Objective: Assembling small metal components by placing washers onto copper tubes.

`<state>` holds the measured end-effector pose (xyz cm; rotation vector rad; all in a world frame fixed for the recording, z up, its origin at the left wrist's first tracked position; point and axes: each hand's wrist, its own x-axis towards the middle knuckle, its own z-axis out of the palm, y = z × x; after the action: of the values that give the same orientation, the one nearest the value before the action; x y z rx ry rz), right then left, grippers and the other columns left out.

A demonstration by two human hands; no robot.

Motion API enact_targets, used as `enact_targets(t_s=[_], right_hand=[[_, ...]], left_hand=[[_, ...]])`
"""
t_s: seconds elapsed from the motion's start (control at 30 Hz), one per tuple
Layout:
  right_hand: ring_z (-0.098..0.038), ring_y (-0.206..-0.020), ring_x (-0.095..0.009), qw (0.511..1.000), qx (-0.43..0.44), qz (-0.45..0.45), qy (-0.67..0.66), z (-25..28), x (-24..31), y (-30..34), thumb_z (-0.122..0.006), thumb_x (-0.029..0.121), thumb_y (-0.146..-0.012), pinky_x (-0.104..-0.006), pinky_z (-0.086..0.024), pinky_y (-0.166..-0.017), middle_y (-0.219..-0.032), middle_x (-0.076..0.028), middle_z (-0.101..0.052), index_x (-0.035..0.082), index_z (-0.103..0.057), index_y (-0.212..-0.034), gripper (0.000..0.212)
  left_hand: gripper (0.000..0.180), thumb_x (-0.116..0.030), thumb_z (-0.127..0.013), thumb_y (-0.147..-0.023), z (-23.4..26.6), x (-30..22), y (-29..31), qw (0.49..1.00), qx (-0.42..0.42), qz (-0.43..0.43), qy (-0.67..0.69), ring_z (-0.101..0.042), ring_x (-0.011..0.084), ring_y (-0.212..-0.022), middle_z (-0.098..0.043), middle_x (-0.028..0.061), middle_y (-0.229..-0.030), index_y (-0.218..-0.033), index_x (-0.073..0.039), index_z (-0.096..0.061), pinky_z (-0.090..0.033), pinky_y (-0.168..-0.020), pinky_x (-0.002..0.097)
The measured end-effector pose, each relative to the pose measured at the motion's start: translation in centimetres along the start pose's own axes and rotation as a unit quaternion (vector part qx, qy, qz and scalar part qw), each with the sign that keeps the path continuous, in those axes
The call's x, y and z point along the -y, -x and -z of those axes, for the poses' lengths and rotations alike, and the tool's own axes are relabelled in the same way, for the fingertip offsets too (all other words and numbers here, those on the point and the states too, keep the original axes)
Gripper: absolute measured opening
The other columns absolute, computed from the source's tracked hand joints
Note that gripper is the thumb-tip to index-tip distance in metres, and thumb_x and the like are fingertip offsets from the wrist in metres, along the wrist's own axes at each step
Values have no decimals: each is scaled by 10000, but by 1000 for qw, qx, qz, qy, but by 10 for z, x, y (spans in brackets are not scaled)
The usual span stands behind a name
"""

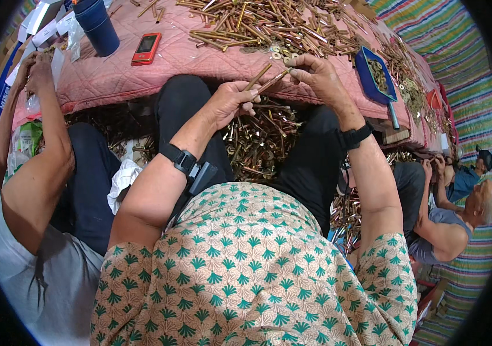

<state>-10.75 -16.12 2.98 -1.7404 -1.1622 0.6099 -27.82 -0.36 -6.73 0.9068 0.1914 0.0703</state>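
Above the gap between my knees, my left hand (233, 102) is closed around two long brass-coloured metal bolts (259, 76), which stick out past the thumb and fingers. My right hand (320, 79) pinches at the far tip of the lower bolt (273, 81). Whether a small washer or nut sits between those fingertips is too small to tell. Just beyond the right fingers, several flat round washers (277, 56) lie on the pink quilted cloth (199, 68) of the table. Farther back spreads a large heap of similar bolts (257, 26).
A blue tray (366, 75) of small metal parts stands at the right, beside more washers. On the left are a red phone (146, 48) and a dark blue cup (97, 29). More bolts (251, 141) fill the space below the table edge. Co-workers sit on both sides.
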Motion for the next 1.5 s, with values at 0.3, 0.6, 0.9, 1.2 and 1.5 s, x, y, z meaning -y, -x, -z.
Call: enact_targets(t_s=[0.3, 0.6, 0.9, 1.2, 1.5], right_hand=[[-550, -707, -70, 999, 33, 18, 12, 3, 1, -3, -638, 63, -857, -213, -463, -661, -795, 3, -599, 8, -630, -1004, 158], [-456, -625, -21, 999, 20, -21, 15, 6, -27, -7, -638, 166, -883, -181, -366, -521, -704, 58, -515, 51, -585, -841, 133], [-411, -637, -86, 994, -58, 44, 77, -12, -23, 1, -638, 221, -878, -261, -376, -544, -666, 15, -460, 16, -514, -778, 260], [-401, -595, -70, 983, -122, 68, 120, -22, -35, -7, -616, 302, -894, -248, -359, -519, -648, 27, -482, 29, -538, -755, 315], [-402, -575, -58, 979, -114, 27, 169, -18, -39, -12, -630, 280, -887, -236, -344, -501, -636, 39, -494, 42, -559, -759, 280]], left_hand=[[204, -145, -604, -891, 4, 3, -2, 999, 21, 23, 16, -502, 34, -542, -610, 21, -806, -1041, -7, -593, -518, -580, 224], [223, -140, -605, -890, 0, 5, -3, 999, 7, -31, -25, -502, 47, -552, -599, 21, -805, -1057, 7, -586, -530, -627, 241], [221, -133, -602, -891, 1, 8, -2, 999, 5, -22, -31, -499, 48, -569, -591, 13, -803, -1064, 2, -587, -538, -650, 261], [205, -142, -599, -894, 0, 7, -3, 998, 4, -42, -42, -500, 44, -568, -591, 9, -804, -1044, -2, -590, -539, -650, 258], [203, -144, -588, -902, -1, 9, -3, 999, 6, -30, -44, -498, 41, -566, -584, 10, -796, -1050, -5, -583, -539, -652, 258]])
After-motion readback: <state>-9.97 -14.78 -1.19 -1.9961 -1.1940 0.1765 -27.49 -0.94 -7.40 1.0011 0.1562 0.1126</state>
